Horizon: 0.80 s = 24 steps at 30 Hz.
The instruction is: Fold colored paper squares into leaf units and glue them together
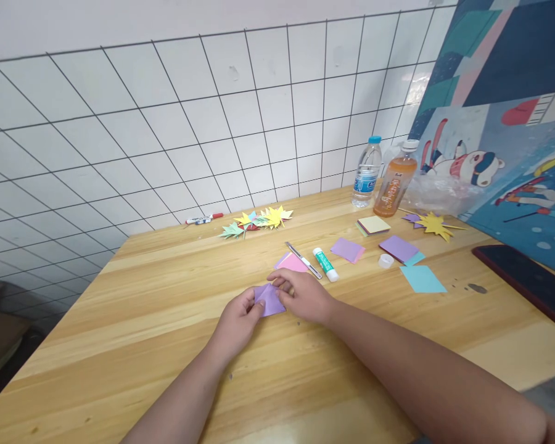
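Note:
A small sheet of purple paper (271, 301) with crease lines is held just above the wooden table. My left hand (240, 317) pinches its left side, thumb on top. My right hand (303, 295) grips the right edge between thumb and fingers. Just beyond my right hand lie pink paper sheets (292, 263), with a utility knife (304, 260) resting across their edge. A glue stick (326, 265) with a green and white label lies to the right of the knife. Its fingers partly hide the pink sheets.
Folded paper leaves (259, 221) and markers (204, 219) lie near the wall. To the right are paper stacks (400, 248), a blue sheet (423, 279), a white cap (386, 261), a yellow paper star (435, 226), a water bottle (367, 172), an orange drink bottle (395, 180) and a phone (527, 280).

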Motion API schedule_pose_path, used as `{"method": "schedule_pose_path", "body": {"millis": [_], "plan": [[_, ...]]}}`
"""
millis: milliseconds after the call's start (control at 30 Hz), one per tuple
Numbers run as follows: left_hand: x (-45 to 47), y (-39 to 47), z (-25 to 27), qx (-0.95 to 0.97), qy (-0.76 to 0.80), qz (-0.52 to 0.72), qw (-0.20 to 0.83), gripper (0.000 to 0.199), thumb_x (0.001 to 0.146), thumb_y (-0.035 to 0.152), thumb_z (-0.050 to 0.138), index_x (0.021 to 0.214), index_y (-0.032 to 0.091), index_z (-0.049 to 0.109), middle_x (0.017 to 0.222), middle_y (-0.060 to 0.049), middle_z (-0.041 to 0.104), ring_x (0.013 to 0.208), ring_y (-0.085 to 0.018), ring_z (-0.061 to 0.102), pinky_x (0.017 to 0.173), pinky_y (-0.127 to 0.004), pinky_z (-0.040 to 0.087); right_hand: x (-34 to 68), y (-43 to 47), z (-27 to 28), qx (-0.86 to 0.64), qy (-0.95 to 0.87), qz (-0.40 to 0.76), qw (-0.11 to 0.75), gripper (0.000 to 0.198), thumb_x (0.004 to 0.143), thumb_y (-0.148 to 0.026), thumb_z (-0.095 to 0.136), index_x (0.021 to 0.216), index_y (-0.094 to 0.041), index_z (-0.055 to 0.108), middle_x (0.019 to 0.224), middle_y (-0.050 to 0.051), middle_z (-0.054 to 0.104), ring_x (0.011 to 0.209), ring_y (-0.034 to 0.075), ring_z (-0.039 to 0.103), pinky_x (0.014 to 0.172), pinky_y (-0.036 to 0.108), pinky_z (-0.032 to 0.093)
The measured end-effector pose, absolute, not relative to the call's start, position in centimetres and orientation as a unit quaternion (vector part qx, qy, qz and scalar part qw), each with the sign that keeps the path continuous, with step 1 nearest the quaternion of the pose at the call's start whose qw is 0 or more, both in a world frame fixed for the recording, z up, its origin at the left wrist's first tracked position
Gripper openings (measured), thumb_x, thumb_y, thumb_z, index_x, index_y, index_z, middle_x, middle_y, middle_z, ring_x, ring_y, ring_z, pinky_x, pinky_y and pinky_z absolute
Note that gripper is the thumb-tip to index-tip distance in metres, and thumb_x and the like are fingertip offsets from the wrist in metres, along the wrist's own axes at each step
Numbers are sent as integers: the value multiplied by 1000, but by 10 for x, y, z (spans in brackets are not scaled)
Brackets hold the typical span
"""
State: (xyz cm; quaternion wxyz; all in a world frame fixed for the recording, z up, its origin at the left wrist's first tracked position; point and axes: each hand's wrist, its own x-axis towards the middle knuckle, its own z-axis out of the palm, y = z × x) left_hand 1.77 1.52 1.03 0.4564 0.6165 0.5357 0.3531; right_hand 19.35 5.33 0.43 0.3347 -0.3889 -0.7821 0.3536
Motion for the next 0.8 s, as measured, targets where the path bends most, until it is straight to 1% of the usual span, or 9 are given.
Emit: {"method": "schedule_pose_path", "body": {"millis": [100, 167, 300, 433, 533, 633, 733, 800], "plan": [[19, 15, 10, 646, 525, 342, 436, 22, 80, 26, 50, 94, 17, 64, 72, -1, 62, 68, -17, 54, 63, -25, 41, 194, 54, 4, -394, -781, 350, 336, 39, 75, -10, 51, 112, -23, 55, 98, 2, 66, 76, 11, 63, 70, 24, 48], [19, 14, 10, 661, 525, 333, 420, 22, 80, 25, 49, 93, 17, 64, 76, -2, 63, 70, -18, 55, 65, -26, 42, 193, 55, 2, -392, -781, 351, 336, 35, 77, -11, 50, 109, -23, 57, 96, 2, 67, 77, 12, 63, 70, 24, 48], [19, 14, 11, 674, 535, 320, 396, 25, 81, 23, 47, 98, 17, 64, 79, -2, 65, 74, -18, 57, 68, -26, 42, 192, 57, -1, -401, -771, 360, 341, 21, 79, -13, 49, 94, -21, 61, 85, 1, 68, 74, 12, 62, 66, 22, 47], [19, 14, 13, 673, 535, 322, 398, 28, 81, 22, 47, 104, 18, 63, 90, -3, 67, 81, -19, 59, 73, -27, 42, 192, 57, 0, -407, -767, 357, 344, 17, 77, -13, 50, 88, -20, 61, 78, -1, 66, 70, 11, 61, 62, 21, 45], [19, 13, 13, 670, 535, 318, 406, 28, 83, 28, 47, 103, 18, 63, 86, -3, 66, 78, -18, 58, 70, -26, 43, 194, 56, 4, -397, -774, 350, 348, 20, 75, -11, 51, 90, -21, 60, 82, -1, 66, 70, 11, 61, 61, 21, 44], [19, 13, 13, 676, 541, 307, 395, 28, 83, 32, 47, 99, 17, 64, 78, -2, 64, 71, -18, 55, 64, -25, 41, 194, 54, 8, -352, -795, 341, 358, 31, 72, -4, 50, 93, -22, 62, 92, -1, 65, 79, 11, 60, 67, 21, 44], [19, 13, 13, 684, 536, 305, 389, 25, 81, 28, 49, 97, 18, 65, 78, -1, 63, 72, -17, 54, 66, -24, 40, 194, 54, 8, -307, -810, 334, 371, 35, 71, 1, 46, 88, -23, 65, 93, 0, 64, 87, 12, 58, 75, 22, 44], [20, 14, 12, 685, 530, 304, 397, 23, 80, 25, 49, 96, 18, 64, 80, -1, 63, 72, -17, 54, 66, -24, 40, 193, 55, 6, -304, -808, 336, 377, 33, 71, 2, 46, 84, -22, 65, 93, 0, 63, 87, 12, 57, 78, 23, 43]]}}
